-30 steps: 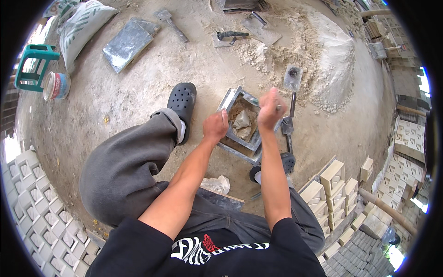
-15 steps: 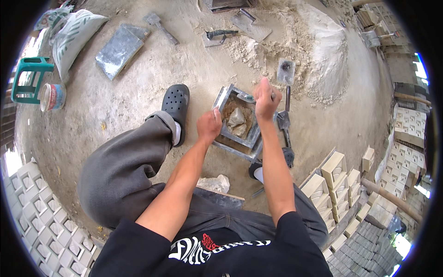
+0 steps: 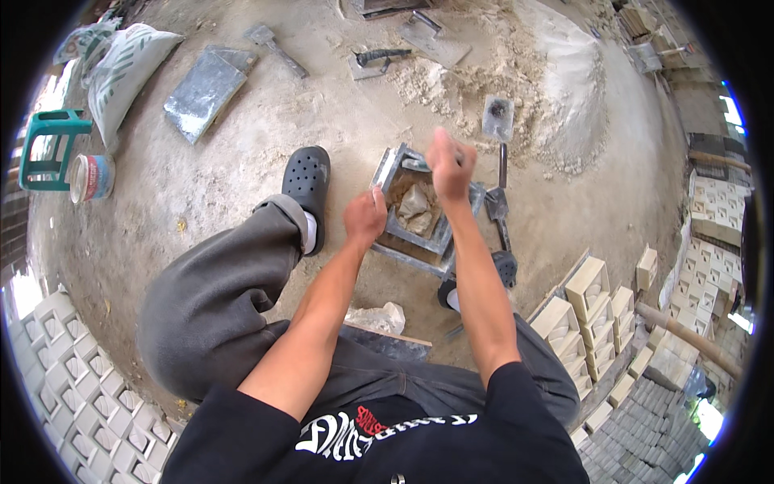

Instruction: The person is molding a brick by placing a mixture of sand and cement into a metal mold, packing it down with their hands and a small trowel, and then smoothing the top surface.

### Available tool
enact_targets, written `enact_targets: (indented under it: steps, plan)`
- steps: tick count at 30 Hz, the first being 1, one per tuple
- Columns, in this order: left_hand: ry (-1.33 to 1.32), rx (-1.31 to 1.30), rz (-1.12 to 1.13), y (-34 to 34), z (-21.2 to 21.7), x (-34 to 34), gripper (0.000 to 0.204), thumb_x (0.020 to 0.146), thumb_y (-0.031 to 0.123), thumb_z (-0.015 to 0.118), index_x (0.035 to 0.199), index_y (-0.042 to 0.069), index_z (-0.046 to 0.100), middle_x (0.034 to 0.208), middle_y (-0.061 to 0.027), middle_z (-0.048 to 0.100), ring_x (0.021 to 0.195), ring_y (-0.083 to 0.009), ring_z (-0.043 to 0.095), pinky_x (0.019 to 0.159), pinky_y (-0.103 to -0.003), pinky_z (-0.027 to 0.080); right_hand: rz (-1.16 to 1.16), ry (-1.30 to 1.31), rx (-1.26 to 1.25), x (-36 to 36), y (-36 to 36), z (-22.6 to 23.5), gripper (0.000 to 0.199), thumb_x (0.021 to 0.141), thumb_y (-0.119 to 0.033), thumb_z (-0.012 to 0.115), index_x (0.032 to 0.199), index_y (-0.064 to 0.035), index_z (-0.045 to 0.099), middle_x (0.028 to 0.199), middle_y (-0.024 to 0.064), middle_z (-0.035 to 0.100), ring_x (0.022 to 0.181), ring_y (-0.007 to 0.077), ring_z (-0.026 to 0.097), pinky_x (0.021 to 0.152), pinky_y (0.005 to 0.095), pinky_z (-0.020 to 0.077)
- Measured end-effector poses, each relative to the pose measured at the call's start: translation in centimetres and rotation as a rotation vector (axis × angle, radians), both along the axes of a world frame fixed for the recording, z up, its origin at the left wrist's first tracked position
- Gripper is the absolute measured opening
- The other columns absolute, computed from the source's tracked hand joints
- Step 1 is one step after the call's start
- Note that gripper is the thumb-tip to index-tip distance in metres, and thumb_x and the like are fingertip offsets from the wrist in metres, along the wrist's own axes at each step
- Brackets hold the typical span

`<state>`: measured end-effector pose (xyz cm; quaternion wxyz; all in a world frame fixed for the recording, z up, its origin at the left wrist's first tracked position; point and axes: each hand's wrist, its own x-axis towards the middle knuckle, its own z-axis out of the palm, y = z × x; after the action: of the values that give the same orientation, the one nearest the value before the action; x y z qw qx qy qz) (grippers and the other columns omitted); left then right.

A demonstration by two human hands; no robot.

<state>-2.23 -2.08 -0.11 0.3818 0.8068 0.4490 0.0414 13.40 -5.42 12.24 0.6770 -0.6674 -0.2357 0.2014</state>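
Note:
Between my feet stands a grey square mould (image 3: 387,168) with a double frame, its inside coated with sandy powder. A pale, rough lump (image 3: 414,208) lies in it. My left hand (image 3: 366,215) is closed on the mould's left side, thumb up along the rim. In a fist above the far right part, my right hand (image 3: 451,165) grips a small hand tool (image 3: 414,164). The tool's pale end lies along the inner far edge; its exact kind is partly hidden by the hand and blurred.
Beyond the mould are a shovel (image 3: 498,117), a float trowel (image 3: 379,60) and a heap of pale powder (image 3: 571,105). A metal plate (image 3: 206,90), a mallet-like tool (image 3: 276,50), a green stool (image 3: 50,149) and a bucket (image 3: 93,178) stand left. Cast blocks (image 3: 587,278) are stacked at right.
My right hand has moved left and slightly away from me, carrying the tool along the mould's far edge. My left hand keeps its hold on the frame.

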Motion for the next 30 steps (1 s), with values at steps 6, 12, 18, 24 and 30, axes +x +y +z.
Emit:
enact_targets:
  steps: [6, 12, 18, 24, 30]
  plan:
    - [-0.080, -0.054, 0.063, 0.3, 0.3, 0.6, 0.042, 0.096, 0.032, 0.037, 0.094, 0.006, 0.069, 0.086, -0.0229, 0.066, 0.079, -0.0435, 0.062, 0.072, -0.051, 0.048, 0.083, 0.067, 0.079, 1.1, -1.1, -3.6, 0.048, 0.096, -0.020, 0.052, 0.052, -0.0062, 0.041, 0.051, -0.0028, 0.042, 0.047, 0.0062, 0.033, 0.045, 0.0282, 0.0245]
    - [-0.043, -0.042, 0.027, -0.2, -0.2, 0.4, 0.041, 0.096, 0.030, 0.036, 0.098, 0.007, 0.070, 0.086, -0.0220, 0.066, 0.080, -0.0421, 0.063, 0.073, -0.050, 0.049, 0.125, 0.046, 0.001, 0.0, -1.2, -4.5, 0.047, 0.097, -0.017, 0.049, 0.053, -0.0084, 0.033, 0.051, -0.0038, 0.036, 0.047, 0.0056, 0.030, 0.044, 0.0283, 0.0211]
    - [-0.078, -0.047, 0.034, -0.5, 0.8, 0.6, 0.042, 0.096, 0.030, 0.035, 0.108, 0.011, 0.070, 0.088, -0.0209, 0.067, 0.081, -0.0416, 0.063, 0.074, -0.048, 0.050, 0.059, 0.022, 0.096, 0.0, -2.5, -5.0, 0.049, 0.097, -0.017, 0.049, 0.051, -0.0079, 0.035, 0.050, -0.0042, 0.037, 0.046, 0.0060, 0.030, 0.044, 0.0283, 0.0210]
    - [-0.088, -0.017, 0.023, -0.1, 0.2, 0.2, 0.043, 0.096, 0.030, 0.035, 0.107, 0.010, 0.071, 0.090, -0.0210, 0.067, 0.082, -0.0418, 0.063, 0.075, -0.048, 0.049, 0.089, -0.052, 0.103, 0.0, -2.3, -3.9, 0.047, 0.098, -0.013, 0.045, 0.052, -0.0091, 0.033, 0.051, -0.0033, 0.032, 0.046, 0.0078, 0.028, 0.045, 0.0281, 0.0225]
    - [-0.067, 0.010, 0.026, -0.2, -0.5, 0.0, 0.042, 0.095, 0.030, 0.036, 0.097, 0.006, 0.071, 0.084, -0.0229, 0.066, 0.079, -0.0427, 0.063, 0.073, -0.050, 0.049, 0.110, 0.096, 0.118, 0.7, -1.5, -2.0, 0.047, 0.098, -0.013, 0.043, 0.053, -0.0081, 0.030, 0.051, -0.0019, 0.033, 0.045, 0.0084, 0.028, 0.045, 0.0282, 0.0234]
